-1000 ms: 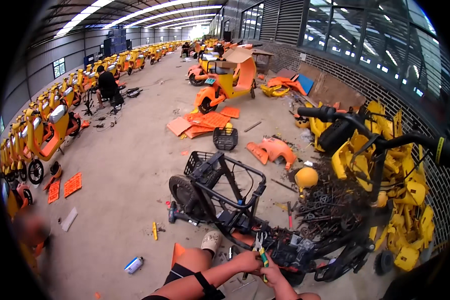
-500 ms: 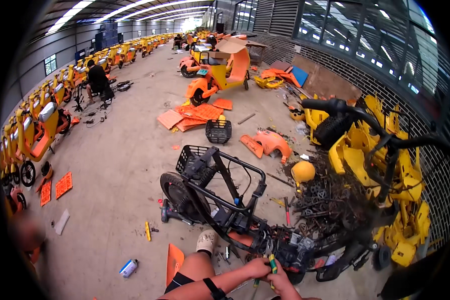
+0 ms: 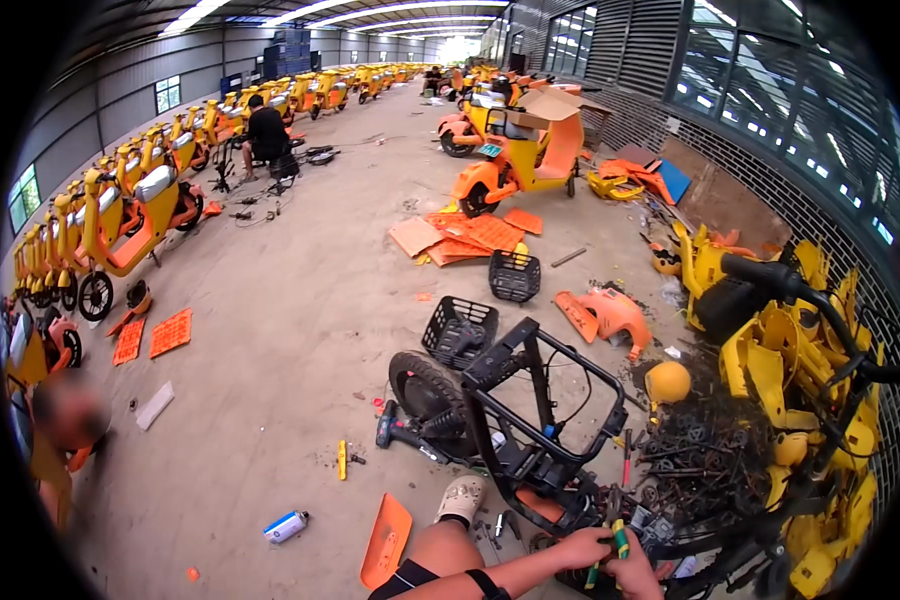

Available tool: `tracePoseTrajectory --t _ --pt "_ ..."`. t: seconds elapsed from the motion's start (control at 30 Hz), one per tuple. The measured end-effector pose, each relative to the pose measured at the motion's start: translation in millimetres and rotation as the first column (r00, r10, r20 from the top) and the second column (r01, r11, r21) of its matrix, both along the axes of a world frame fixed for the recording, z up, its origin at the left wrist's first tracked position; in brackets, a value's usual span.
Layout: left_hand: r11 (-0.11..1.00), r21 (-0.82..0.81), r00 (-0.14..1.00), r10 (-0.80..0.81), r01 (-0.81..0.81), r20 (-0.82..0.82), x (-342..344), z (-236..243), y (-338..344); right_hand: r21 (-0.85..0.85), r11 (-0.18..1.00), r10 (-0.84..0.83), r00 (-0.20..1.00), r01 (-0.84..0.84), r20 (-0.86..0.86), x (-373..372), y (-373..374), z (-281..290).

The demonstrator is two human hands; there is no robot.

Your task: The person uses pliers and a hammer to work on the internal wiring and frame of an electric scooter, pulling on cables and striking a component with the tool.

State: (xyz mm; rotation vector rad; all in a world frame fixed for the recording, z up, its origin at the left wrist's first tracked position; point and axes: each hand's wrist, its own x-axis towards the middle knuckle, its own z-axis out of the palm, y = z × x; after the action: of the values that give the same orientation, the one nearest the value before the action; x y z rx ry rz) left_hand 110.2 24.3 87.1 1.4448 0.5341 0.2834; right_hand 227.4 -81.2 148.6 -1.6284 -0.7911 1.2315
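Note:
My left hand (image 3: 582, 548) and my right hand (image 3: 633, 577) are close together at the lower edge, both closed around the pliers (image 3: 621, 540) with green and yellow handles. The jaws of the pliers point away from me, into the parts of a stripped black scooter frame (image 3: 560, 455). Exactly what the jaws touch is too small to make out. Dark wiring and components (image 3: 655, 527) lie just beyond my hands. The frame's rear wheel (image 3: 425, 400) is to the left, and its handlebar (image 3: 810, 295) rises on the right.
A cordless power tool (image 3: 407, 435), a spray can (image 3: 286, 527) and an orange panel (image 3: 386, 541) lie left of the frame. Dark metal parts (image 3: 705, 460) and yellow body panels (image 3: 770, 360) are heaped right. Scooters (image 3: 135, 220) line the left; a person (image 3: 267, 135) sits near them.
My view has turned left, so the whole scene has shifted rightward in the picture. Both hands stay on the pliers at the scooter frame.

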Motion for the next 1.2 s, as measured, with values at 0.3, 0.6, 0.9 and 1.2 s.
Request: tracePoseTrajectory --t 0.3,0.6,0.9,1.2 --pt "0.975 0.104 0.960 0.213 -0.197 -0.182 3.5 -25.5 9.0 -0.121 0.991 -0.069 0.987 0.051 -0.148 -0.6 29.8 -36.6" --pt "0.978 0.068 0.922 0.207 -0.196 -0.328 8.5 -9.5 3.7 -0.183 0.943 -0.322 0.614 0.278 -0.721 23.5 27.9 -64.0" --pt "0.977 -0.016 0.913 0.194 -0.214 -0.360 19.9 -40.2 -17.7 -0.261 0.903 -0.412 0.514 0.342 -0.752 44.1 25.8 -74.7" --pt "0.981 0.021 0.912 0.189 -0.195 -0.365 12.9 -26.0 -21.5 -0.375 0.841 -0.540 0.567 0.390 -0.622 35.2 43.6 -81.1"
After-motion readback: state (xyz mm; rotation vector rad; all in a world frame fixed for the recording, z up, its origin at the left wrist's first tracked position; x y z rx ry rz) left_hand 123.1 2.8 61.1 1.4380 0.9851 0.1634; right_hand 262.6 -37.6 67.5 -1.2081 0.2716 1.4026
